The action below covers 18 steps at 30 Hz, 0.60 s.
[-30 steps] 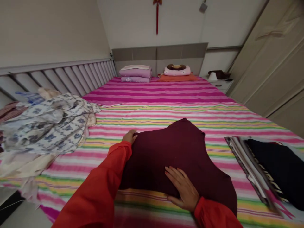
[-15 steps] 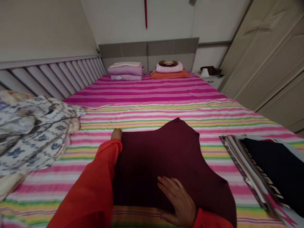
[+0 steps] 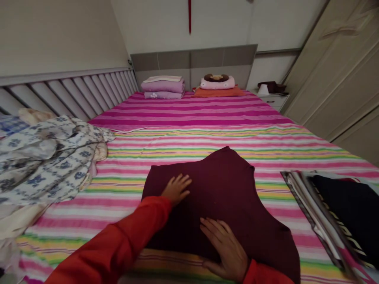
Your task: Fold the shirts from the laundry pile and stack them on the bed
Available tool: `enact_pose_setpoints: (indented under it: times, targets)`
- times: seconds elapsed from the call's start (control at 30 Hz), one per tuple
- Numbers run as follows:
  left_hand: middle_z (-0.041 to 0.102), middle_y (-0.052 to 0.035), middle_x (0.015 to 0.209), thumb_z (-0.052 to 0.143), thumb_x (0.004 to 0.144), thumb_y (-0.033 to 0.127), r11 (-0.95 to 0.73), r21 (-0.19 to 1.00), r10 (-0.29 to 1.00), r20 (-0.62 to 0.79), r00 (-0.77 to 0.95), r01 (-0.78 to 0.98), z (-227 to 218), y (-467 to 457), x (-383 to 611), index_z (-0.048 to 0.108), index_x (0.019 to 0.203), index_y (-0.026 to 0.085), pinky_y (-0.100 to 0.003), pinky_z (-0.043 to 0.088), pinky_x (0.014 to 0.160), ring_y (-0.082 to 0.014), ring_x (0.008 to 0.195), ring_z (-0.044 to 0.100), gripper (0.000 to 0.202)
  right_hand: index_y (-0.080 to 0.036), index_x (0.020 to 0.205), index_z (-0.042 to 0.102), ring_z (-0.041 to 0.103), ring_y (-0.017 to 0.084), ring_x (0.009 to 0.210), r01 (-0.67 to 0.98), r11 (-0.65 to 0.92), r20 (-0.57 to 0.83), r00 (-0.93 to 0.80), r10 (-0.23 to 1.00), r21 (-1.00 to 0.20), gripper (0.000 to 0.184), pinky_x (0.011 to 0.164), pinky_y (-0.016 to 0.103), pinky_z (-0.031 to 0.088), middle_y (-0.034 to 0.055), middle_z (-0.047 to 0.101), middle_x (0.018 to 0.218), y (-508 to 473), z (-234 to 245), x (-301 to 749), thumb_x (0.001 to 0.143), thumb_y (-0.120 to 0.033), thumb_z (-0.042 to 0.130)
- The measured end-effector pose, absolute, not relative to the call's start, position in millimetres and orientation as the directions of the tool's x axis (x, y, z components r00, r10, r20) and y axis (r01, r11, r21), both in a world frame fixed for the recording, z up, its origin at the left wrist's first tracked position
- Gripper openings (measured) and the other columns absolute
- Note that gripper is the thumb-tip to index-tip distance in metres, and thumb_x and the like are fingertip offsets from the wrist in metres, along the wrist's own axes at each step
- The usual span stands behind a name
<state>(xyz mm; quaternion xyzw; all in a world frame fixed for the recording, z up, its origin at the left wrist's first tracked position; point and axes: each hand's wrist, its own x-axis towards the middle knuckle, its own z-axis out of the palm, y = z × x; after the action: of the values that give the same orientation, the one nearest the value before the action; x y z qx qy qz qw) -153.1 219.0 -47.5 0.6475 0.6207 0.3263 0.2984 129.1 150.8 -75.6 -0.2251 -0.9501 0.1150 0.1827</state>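
A dark maroon garment (image 3: 219, 185), its kind not fully clear, is spread flat on the striped bed sheet (image 3: 124, 157). On its left part, a little in from the edge, rests my left hand (image 3: 177, 189) with the fingers apart. My right hand (image 3: 226, 248) lies palm down near the garment's lower edge, fingers stretched out and thumb spread toward the sheet. Neither hand grips the cloth. Red sleeves cover both my forearms.
A heap of floral cloth (image 3: 59, 161) lies at the left by a slatted rail (image 3: 74, 92). Folded clothes (image 3: 346, 217), a black one on top, are stacked at the right. Folded purple bedding (image 3: 162, 86) and a pink bundle (image 3: 217, 83) stand by the headboard (image 3: 207, 59).
My left hand has let go of the garment's left edge and moved right onto its surface, fingers spread. My right hand stays in nearly the same place. The view has turned slightly left.
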Motion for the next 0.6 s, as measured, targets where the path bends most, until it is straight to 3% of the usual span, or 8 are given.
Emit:
enact_pose_setpoints:
  times: [0.1, 0.23, 0.3, 0.43, 0.5, 0.6]
  targets:
    - [0.057, -0.0056, 0.135, 0.074, 0.070, 0.028, 0.146, 0.676, 0.971, 0.041, -0.235, 0.722, -28, 259, -214, 0.069, 0.101, 0.032, -0.047, 0.015, 0.116, -0.0280, 0.139, 0.033, 0.032, -0.021, 0.151, 0.024, 0.044, 0.029, 0.132, 0.390, 0.875, 0.307, -0.828, 0.470, -0.288, 0.084, 0.107, 0.047, 0.036, 0.0119, 0.042, 0.148, 152, -74, 128, 0.083, -0.062, 0.051]
    - [0.051, -0.0112, 0.140, 0.066, 0.077, 0.027, 0.268, 0.630, 0.919, 0.060, -0.389, 0.729, -12, 282, -214, 0.067, 0.103, 0.025, -0.059, 0.016, 0.112, -0.0352, 0.144, 0.016, 0.026, -0.020, 0.151, 0.025, 0.044, 0.029, 0.132, 0.406, 0.870, 0.284, -0.831, 0.479, -0.280, 0.082, 0.106, 0.047, 0.036, 0.0129, 0.043, 0.148, 152, -71, 126, 0.084, -0.061, 0.049]
    - [0.049, -0.0075, 0.143, 0.062, 0.080, 0.025, 0.243, 0.648, 0.919, 0.085, -0.386, 0.722, -17, 265, -167, 0.066, 0.107, 0.029, -0.061, 0.013, 0.112, -0.0335, 0.144, 0.019, 0.028, -0.019, 0.150, 0.028, 0.043, 0.029, 0.131, 0.410, 0.870, 0.284, -0.829, 0.481, -0.274, 0.080, 0.106, 0.047, 0.035, 0.0141, 0.043, 0.147, 152, -72, 126, 0.085, -0.061, 0.049]
    - [0.046, -0.0031, 0.146, 0.051, 0.088, 0.030, 0.040, 0.824, 0.974, 0.094, -0.207, 0.565, -50, 194, -58, 0.060, 0.122, 0.037, -0.061, 0.011, 0.114, -0.0302, 0.138, 0.034, 0.036, -0.016, 0.145, 0.039, 0.046, 0.031, 0.128, 0.420, 0.870, 0.293, -0.824, 0.485, -0.259, 0.076, 0.104, 0.049, 0.035, 0.0180, 0.052, 0.139, 153, -77, 124, 0.085, -0.061, 0.048]
    - [0.047, -0.0024, 0.146, 0.052, 0.087, 0.031, -0.037, 0.818, 0.980, 0.142, -0.139, 0.574, -64, 158, -39, 0.058, 0.125, 0.039, -0.057, 0.007, 0.116, -0.0284, 0.139, 0.033, 0.039, -0.014, 0.142, 0.043, 0.047, 0.032, 0.127, 0.423, 0.870, 0.289, -0.825, 0.485, -0.253, 0.075, 0.103, 0.051, 0.036, 0.0192, 0.055, 0.135, 153, -77, 123, 0.085, -0.062, 0.048]
    - [0.052, -0.0044, 0.141, 0.060, 0.082, 0.026, -0.015, 0.763, 0.969, 0.171, -0.179, 0.647, -70, 126, -74, 0.063, 0.119, 0.037, -0.055, 0.005, 0.117, -0.0292, 0.138, 0.035, 0.038, -0.014, 0.140, 0.045, 0.045, 0.031, 0.129, 0.432, 0.864, 0.272, -0.826, 0.495, -0.259, 0.070, 0.104, 0.050, 0.035, 0.0187, 0.051, 0.140, 152, -73, 121, 0.087, -0.060, 0.047]
